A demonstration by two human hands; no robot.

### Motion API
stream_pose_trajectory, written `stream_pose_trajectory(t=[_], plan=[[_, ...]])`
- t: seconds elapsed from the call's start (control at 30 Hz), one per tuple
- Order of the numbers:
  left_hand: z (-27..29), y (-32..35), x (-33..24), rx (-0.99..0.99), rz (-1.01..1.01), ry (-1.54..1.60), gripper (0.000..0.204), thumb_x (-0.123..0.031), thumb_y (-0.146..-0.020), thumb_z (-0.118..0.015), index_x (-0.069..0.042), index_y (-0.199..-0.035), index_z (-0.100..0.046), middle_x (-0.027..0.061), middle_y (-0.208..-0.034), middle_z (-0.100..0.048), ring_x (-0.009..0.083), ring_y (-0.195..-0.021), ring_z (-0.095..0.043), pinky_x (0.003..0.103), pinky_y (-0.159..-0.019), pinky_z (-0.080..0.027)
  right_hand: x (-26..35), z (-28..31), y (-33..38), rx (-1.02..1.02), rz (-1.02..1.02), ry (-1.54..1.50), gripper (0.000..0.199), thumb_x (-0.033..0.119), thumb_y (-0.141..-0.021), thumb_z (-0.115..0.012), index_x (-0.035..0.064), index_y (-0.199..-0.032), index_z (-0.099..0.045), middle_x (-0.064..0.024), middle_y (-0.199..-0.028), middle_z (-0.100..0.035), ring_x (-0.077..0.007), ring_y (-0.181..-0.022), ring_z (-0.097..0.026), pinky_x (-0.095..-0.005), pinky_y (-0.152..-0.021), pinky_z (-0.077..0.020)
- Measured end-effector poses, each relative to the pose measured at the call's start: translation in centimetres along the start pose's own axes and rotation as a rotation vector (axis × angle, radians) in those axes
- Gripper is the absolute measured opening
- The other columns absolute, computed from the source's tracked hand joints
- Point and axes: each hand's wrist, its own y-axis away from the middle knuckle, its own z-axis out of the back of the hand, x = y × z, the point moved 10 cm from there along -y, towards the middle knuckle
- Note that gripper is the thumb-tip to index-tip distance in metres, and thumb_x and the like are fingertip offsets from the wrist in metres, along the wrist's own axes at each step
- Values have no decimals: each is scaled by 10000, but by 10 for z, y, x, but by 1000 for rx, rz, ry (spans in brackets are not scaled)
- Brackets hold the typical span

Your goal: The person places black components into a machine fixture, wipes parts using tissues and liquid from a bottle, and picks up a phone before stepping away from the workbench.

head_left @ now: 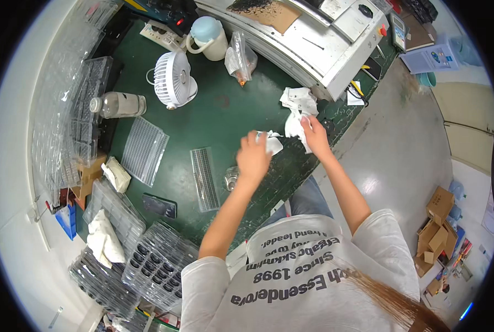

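My right hand (316,138) is closed on a crumpled white tissue (295,126) near the right edge of the green table. Just beyond it lies another crumpled white tissue (299,100) with small dark specks, touching or joined to the first; I cannot tell which. My left hand (253,159) is over the table, its fingers curled and smeared by motion. Beside its thumb is a small white piece of tissue (273,145); whether the fingers touch it is unclear. A small clear glass jar (231,178) stands by my left wrist, next to a narrow gridded plastic tray (204,180).
A white machine (291,50) borders the table's far right. Further left are a white fan (172,80), a lidded jug (208,39), a plastic bag (240,58) and a clear bottle (120,105). A phone (159,205) and stacked clear trays (158,260) lie near left.
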Motion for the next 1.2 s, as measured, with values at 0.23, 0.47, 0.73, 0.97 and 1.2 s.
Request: stream_pose_trajectory(t=[0.23,0.47,0.73,0.97,1.2], plan=[[-55,19,-28,71,-54,-36,172,-12,-749,-532,-70,-906,-570,105,-894,-538,283,-829,-564,364,-650,-529,108,-76,-58,-13,681,367,252,319,-891,-505,92,-989,-554,-166,-856,-605,-378,-763,-593,-451,-623,-482],[-29,80,-46,-96,-37,680,171,11,-722,-577,-41,-885,-574,128,-916,-538,314,-824,-571,394,-708,-480,140,-195,-91,270,810,680,227,362,-899,-462,143,-943,-502,-101,-903,-572,-337,-761,-608,-442,-617,-494],[-23,32,25,-418,328,456,384,-28,-752,-635,34,-1085,-455,195,-980,-503,395,-934,-532,445,-817,-433,119,-193,-93,389,710,738,239,382,-905,-446,151,-942,-496,-82,-924,-578,-317,-816,-605,-442,-663,-484],[-31,31,-8,-77,279,881,368,-21,-738,-678,1,-1015,-436,147,-900,-594,226,-752,-616,325,-649,-492,97,-166,-92,385,642,709,254,396,-904,-440,161,-965,-515,-93,-975,-589,-324,-855,-611,-441,-711,-486],[5,53,-11,-119,239,884,334,20,-736,-667,-12,-999,-464,103,-854,-621,149,-746,-618,264,-678,-499,90,-155,-94,382,656,699,246,398,-899,-446,182,-993,-516,-95,-989,-588,-323,-853,-616,-438,-707,-492]])
